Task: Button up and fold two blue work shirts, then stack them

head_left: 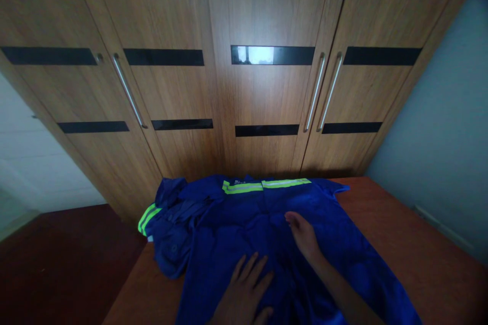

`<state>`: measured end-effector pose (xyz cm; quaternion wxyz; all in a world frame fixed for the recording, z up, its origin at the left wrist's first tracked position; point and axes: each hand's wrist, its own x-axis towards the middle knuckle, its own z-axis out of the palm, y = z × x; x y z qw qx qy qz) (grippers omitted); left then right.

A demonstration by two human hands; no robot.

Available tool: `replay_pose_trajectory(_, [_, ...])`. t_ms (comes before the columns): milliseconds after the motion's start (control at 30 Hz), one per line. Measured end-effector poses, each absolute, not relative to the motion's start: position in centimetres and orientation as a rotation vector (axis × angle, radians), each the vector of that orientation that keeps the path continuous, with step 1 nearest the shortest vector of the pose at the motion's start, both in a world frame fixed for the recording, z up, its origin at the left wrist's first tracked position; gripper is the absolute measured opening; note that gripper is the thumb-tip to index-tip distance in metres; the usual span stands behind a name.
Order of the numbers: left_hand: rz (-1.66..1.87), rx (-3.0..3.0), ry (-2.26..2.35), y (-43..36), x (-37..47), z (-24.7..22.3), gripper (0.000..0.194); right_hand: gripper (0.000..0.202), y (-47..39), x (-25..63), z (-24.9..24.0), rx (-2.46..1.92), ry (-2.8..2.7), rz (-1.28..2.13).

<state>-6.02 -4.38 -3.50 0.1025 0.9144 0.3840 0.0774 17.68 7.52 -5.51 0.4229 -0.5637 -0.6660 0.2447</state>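
Blue garment (236, 223), laid across the brown table (368, 213), probably light and limp, best gripped at its banded far edge (285, 183); left hand (243, 287), fingers spread, and right hand (304, 236), loosely curved, visibly hold nothing.

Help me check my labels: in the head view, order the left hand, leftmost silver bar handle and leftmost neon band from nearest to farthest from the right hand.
1. Left hand: lower left of the right hand.
2. Leftmost neon band: left, on the bundled blue cloth.
3. Leftmost silver bar handle: upper left, on the wardrobe.
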Motion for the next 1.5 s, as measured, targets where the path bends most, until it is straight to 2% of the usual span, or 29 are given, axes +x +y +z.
replay_pose_trajectory(233, [0.298,2.664,1.132,-4.8,-5.8,-1.2,0.069,0.043,0.0,16.6,-5.5,-1.277,-2.287,0.351])
replay_pose_trajectory(367, [0.321,2.673,1.221,-5.4,-6.2,-1.0,0.067,0.053,-1.7,16.6,-3.9,-1.317,-2.308,0.343])
replay_pose_trajectory(533, [0.380,2.606,1.652,-7.9,-9.6,-1.9,0.058,0.047,-5.0,20.1,-4.4,-1.414,-2.175,0.373])
replay_pose_trajectory(700, [0.562,2.314,2.158,-9.6,-15.0,-2.0,0.051,0.045,-6.1,27.8,-6.7,-1.582,-2.006,0.187])
replay_pose_trajectory(833, [0.703,2.034,2.268,-8.6,-17.4,-0.6,0.056,0.046,-4.1,33.7,-7.6,-1.715,-1.847,0.006])
replay_pose_trajectory(967, [0.785,1.677,2.180,-6.2,-17.2,0.8,0.059,0.051,-0.7,36.5,-7.5,-1.859,-1.762,0.000])
replay_pose_trajectory(1233, [0.717,1.768,2.112,-0.7,-14.4,3.2,0.057,0.057,8.0,37.0,-5.9,-2.047,-1.527,0.366])
replay_pose_trajectory(1400, [0.657,1.896,2.200,3.4,-13.7,4.9,0.057,0.042,12.7,38.0,-4.7,-2.065,-1.464,0.502])
replay_pose_trajectory(1500, [0.600,1.942,2.197,5.8,-13.7,5.6,0.047,0.035,14.4,38.3,-4.1,-2.021,-1.485,0.613])
